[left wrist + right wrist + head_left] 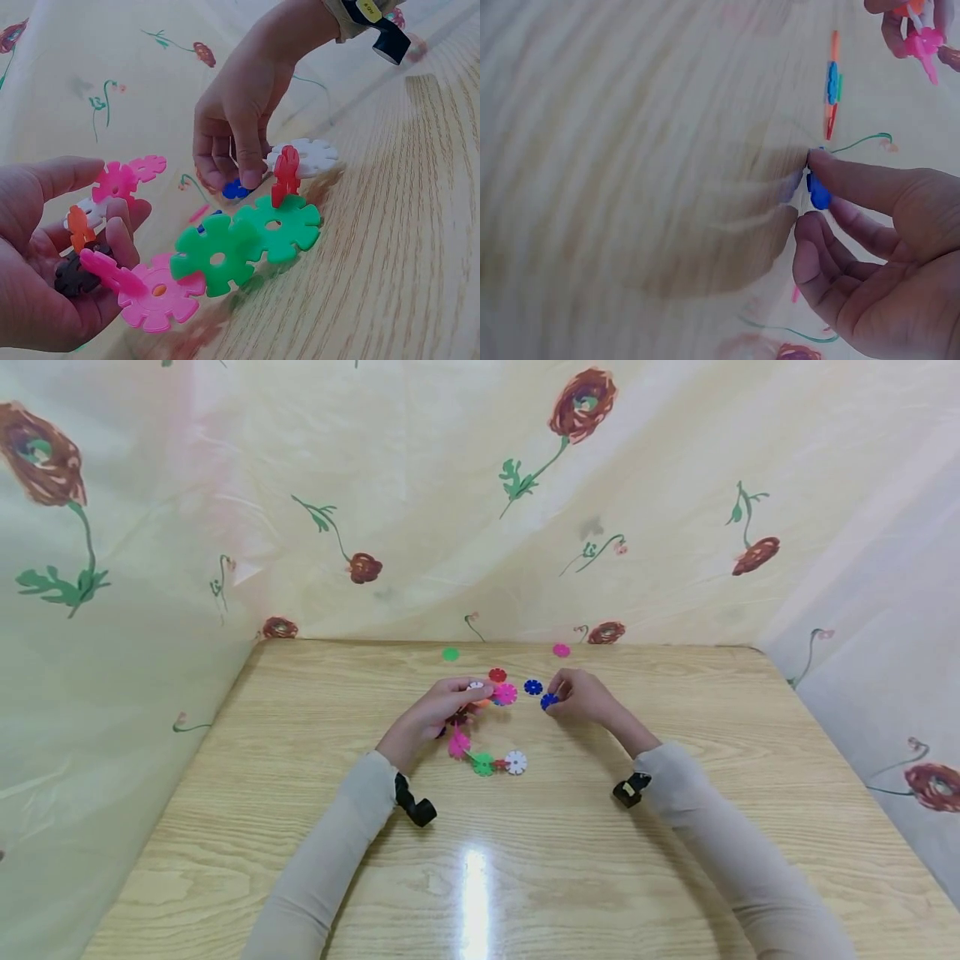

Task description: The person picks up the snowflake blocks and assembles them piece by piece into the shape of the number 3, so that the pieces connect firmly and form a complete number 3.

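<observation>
My left hand (pixel 442 706) grips a curved chain of interlocking snowflake discs. A pink disc (pixel 506 694) stands at its far end beside my thumb; a black disc (pixel 77 274) and an orange disc (pixel 79 229) sit among my fingers. From there the chain runs through pink discs (pixel 161 291) and green discs (pixel 279 227) to an upright red disc (pixel 286 177) and a white disc (pixel 516 762) low over the table. My right hand (pixel 585 697) pinches a blue disc (pixel 550 702) at the tabletop between thumb and fingers. Another blue disc (pixel 533 687) lies just beyond it.
Loose discs lie farther back on the wooden table (pixel 570 877): a red disc (pixel 497 675), a green disc (pixel 451 654) and a pink disc (pixel 562 650). A flower-patterned cloth (pixel 450 485) hangs behind the table's back edge and along both sides.
</observation>
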Demonstrator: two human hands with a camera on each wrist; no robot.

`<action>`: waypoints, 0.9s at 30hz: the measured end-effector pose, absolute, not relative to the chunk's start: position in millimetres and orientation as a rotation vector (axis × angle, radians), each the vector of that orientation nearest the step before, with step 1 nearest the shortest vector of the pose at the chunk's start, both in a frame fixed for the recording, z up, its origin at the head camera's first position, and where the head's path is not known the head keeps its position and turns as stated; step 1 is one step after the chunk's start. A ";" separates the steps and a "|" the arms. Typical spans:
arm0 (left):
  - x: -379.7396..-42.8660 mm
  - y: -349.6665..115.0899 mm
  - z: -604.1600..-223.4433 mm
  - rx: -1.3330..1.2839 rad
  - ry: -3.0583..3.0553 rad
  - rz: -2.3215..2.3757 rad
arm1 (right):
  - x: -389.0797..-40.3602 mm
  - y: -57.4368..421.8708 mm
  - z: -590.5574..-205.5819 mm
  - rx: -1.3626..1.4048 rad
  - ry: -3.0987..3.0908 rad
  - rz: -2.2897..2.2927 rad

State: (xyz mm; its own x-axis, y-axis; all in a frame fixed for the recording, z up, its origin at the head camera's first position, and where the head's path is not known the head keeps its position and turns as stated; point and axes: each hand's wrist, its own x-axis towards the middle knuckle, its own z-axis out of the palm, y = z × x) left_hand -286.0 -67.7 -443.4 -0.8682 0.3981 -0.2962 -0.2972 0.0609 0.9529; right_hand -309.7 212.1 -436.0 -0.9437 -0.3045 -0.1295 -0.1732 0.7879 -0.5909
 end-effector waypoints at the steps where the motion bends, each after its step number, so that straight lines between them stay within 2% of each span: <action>1: -285.9 -67.8 -443.3 0.098 1.854 1.859 | -309.2 211.5 -436.0 -0.368 2.761 -0.913; 9: -286.5 -69.1 -443.0 0.087 1.848 1.856 | -298.0 201.7 -434.2 -0.383 2.730 -1.275; 14: -286.3 -68.9 -442.1 0.076 1.844 1.854 | -290.0 194.2 -435.0 -0.495 2.725 -1.442; 27: -286.3 -65.7 -443.4 0.087 1.826 1.874 | -276.4 178.0 -422.8 -0.581 2.748 -1.484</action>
State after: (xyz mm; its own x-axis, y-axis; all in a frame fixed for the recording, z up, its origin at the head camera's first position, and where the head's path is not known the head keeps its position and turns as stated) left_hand -286.3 -65.7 -443.4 -0.8639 0.4011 -0.3046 -0.3148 0.0422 0.9482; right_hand -276.4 178.0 -422.8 -0.9326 -0.3001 0.2007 -0.3324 0.4969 -0.8016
